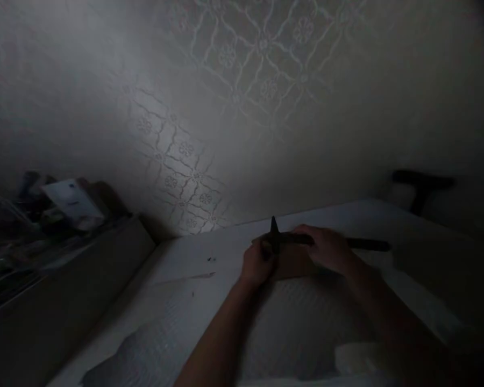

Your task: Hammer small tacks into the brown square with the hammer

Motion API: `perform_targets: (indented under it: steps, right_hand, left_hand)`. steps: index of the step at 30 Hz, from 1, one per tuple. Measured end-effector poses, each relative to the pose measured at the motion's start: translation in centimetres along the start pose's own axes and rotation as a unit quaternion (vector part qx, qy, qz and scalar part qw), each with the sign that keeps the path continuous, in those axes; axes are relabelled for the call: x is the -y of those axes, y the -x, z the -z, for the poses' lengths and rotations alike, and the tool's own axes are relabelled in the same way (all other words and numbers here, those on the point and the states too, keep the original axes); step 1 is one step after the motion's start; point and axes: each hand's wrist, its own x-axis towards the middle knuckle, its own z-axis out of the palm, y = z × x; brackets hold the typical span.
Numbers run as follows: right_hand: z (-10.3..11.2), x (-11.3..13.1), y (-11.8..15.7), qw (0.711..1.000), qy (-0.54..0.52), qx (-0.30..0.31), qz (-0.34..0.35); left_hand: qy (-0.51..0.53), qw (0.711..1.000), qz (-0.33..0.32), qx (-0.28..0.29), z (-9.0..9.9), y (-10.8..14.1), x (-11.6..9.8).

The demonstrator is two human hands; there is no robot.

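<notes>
Fingers on both hands are clamped on a hammer-like tool (293,238), so no reaching gap at all here, it's already in the grip, a bit right of and below the middle of the frame. Long axis runs pretty much sideways across the picture, with the head at the left end and one narrow point sticking up toward the wall. The left hand (258,264) is the one nearest the head, wrapped right around that end. The right hand (329,250) has the handle partway along, and the tail of it pokes out past the wrist toward the right of the frame.

Just below the handle, between the two hands, sits a flat brown piece (293,263). Honestly the light's so dim that it's hard to say if the tool touches it.

Underneath is a white surface (177,264), with a grey textured sheet (294,322) spread across the bottom of the frame. Rest of the room: patterned wallpaper (262,45) up top, a cluttered shelf (92,274) on the left, and some dark T-shaped thing (423,181) at the right.
</notes>
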Motion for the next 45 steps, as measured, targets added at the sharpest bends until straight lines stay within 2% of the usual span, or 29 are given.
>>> perform_targets:
  steps: [22, 32, 40, 45]
  right_hand:
    - [-0.43, -0.48, 0.0, 1.0, -0.015, -0.008, 0.006]
    - [-0.35, -0.3, 0.03, 1.0, -0.021, 0.004, 0.009]
    - [-0.28, -0.12, 0.11, 1.0, -0.013, 0.0, -0.004]
    - [-0.36, -0.25, 0.1, 1.0, -0.029, -0.004, -0.002]
  left_hand:
    - [-0.006, 1.0, -0.003, -0.005, -0.04, -0.01, 0.04]
    - [-0.011, 1.0, 0.002, 0.009, 0.09, 0.03, -0.16]
    - [0.016, 1.0, 0.013, 0.023, 0.58, 0.08, -0.44]
    - [0.077, 0.996, 0.001, 0.05, 0.84, -0.08, 0.06]
